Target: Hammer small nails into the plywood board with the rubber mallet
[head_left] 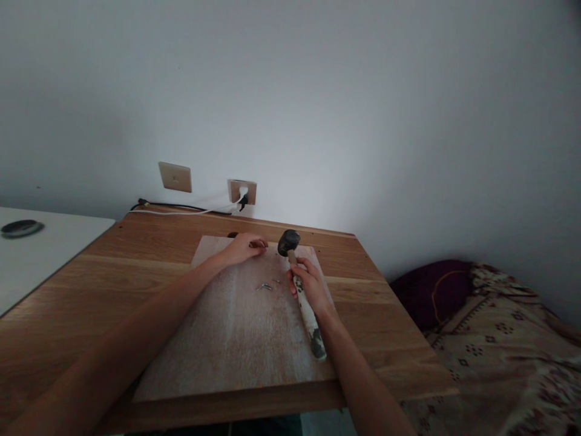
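My right hand (310,283) is wrapped round the upper handle of a mallet (308,312), with its black head raised at the far end and its worn, white-painted handle slanting towards me. Over the far part of a pale wooden board (236,339), my left hand (247,247) has its fingertips pinched together. Whatever they hold is too small to make out. Between my hands, a few small metal pieces (264,286), perhaps nails, lie loose on the board. Part of a dark object (232,234) shows just behind my left hand.
The board rests on a wooden table (149,260) against a white wall. Plugs and cables (200,212) run from a wall socket (242,191) along the back edge. A white surface (54,254) adjoins on the left. Patterned fabric (494,339) and a purple cushion (436,290) lie at right.
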{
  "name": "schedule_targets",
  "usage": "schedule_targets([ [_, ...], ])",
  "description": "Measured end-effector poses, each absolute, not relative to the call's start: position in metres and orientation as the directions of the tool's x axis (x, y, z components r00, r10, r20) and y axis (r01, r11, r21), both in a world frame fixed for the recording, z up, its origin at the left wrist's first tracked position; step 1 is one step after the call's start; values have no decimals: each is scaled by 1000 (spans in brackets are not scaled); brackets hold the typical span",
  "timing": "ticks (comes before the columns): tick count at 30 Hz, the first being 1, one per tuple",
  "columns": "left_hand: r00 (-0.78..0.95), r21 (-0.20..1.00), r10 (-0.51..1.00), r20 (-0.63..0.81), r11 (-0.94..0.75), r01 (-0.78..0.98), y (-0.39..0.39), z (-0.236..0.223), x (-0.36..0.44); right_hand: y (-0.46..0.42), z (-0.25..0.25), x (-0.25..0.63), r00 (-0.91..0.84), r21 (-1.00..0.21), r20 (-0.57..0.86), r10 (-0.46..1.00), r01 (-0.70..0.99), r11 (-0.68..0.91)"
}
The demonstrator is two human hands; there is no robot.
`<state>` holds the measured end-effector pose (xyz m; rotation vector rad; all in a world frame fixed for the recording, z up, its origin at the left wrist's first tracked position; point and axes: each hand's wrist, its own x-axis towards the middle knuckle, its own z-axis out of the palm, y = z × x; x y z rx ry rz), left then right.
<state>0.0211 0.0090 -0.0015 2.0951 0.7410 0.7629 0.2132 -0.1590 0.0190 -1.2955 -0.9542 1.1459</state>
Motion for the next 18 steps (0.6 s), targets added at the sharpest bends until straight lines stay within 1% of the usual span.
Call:
schedule_targets([
  [8,676,749,659,330,-619,238,-1,0,25,-159,19,213,208,-994,-83,975,-85,-67],
  [18,692,723,631,350,-652,228,-1,-2,27,-161,23,210,199,-996,-62,978,-74,-48],
])
